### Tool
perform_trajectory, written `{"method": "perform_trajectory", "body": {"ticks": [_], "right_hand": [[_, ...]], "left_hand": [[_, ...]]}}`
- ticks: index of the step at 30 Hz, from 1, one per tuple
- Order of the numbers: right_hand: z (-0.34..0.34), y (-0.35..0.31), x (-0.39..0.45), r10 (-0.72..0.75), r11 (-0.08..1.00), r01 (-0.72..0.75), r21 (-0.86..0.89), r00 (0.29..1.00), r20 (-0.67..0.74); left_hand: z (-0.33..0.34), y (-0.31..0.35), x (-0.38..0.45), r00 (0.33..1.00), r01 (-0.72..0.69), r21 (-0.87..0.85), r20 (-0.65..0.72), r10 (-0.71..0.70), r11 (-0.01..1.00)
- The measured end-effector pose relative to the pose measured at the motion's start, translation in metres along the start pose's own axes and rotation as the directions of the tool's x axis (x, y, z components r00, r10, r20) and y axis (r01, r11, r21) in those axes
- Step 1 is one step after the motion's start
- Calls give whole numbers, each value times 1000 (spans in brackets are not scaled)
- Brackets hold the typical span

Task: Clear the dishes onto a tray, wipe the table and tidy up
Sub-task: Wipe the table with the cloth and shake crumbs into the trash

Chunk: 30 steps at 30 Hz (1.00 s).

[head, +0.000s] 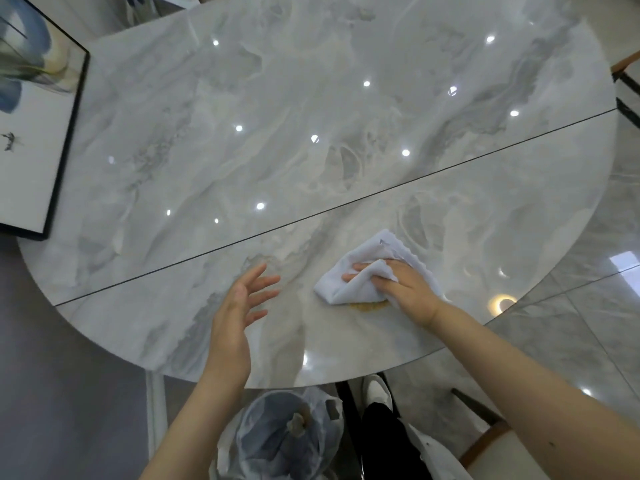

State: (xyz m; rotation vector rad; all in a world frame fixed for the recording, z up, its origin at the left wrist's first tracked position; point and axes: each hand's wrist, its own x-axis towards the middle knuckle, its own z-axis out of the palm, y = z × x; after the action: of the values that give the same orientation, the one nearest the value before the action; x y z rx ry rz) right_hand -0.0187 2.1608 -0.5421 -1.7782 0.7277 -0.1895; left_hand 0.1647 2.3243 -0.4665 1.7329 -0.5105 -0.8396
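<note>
- No dishes and no tray show anywhere on the bench (311,98), so the clearing step looks finished, though the tray itself is out of view and that cannot be confirmed.
- Wiping is under way: the right hand (407,289) presses a crumpled white cloth (349,285) flat against the bench near its front edge, fingers curled over and gripping the fabric.
- A yellowish smear (369,306) peeks out on the bench just at the near edge of the cloth, touching it; this spot is not yet cleaned, and how far it runs under the cloth is hidden.
- The left hand (239,306) hovers just above the bench to the left of the cloth, fingers spread and loose, grasping nothing.
- The rest of the bench looks glossy, with bright ceiling lights mirrored in it; those reflections and the marble veining make it hard to judge whether other marks remain.
- Left to do, by my reckoning: finish this smear, pass over the remaining surface, then tidy up.
- A lined bin (284,434) with some scraps in it stands on the floor below the front edge, partly covered by the left forearm.
- A framed picture (34,109) at the left is cut off by the frame edge, and only bits of chairs show at the right.
</note>
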Motion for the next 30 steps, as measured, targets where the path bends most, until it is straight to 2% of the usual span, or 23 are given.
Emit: {"method": "perform_trajectory", "body": {"ticks": [4, 8, 11, 15, 19, 24, 30], "right_hand": [[8, 7, -11, 32, 994, -20, 106, 994, -107], [22, 13, -20, 39, 980, 14, 198, 965, -259], [29, 15, -26, 52, 959, 41, 279, 947, -318], [35, 14, -33, 63, 951, 67, 301, 913, -402], [40, 11, -40, 143, 941, 34, 336, 862, -487], [53, 7, -48, 197, 946, 2, 323, 789, -582], [68, 3, -51, 171, 980, -57, 191, 735, -657]], "left_hand": [[-20, -9, -14, 1000, 2, -1, 4, -2, 1000], [-36, -20, -27, 1000, 16, -3, 23, -16, 1000], [-47, -24, -34, 999, 20, -8, 30, -20, 1000], [-57, -28, -38, 999, 21, -15, 26, -21, 1000], [-62, -29, -39, 999, 11, -24, 31, -10, 1000], [-60, -33, -38, 998, 18, -11, 60, -17, 1000], [-51, -38, -34, 995, 22, 16, 97, -23, 1000]]}}
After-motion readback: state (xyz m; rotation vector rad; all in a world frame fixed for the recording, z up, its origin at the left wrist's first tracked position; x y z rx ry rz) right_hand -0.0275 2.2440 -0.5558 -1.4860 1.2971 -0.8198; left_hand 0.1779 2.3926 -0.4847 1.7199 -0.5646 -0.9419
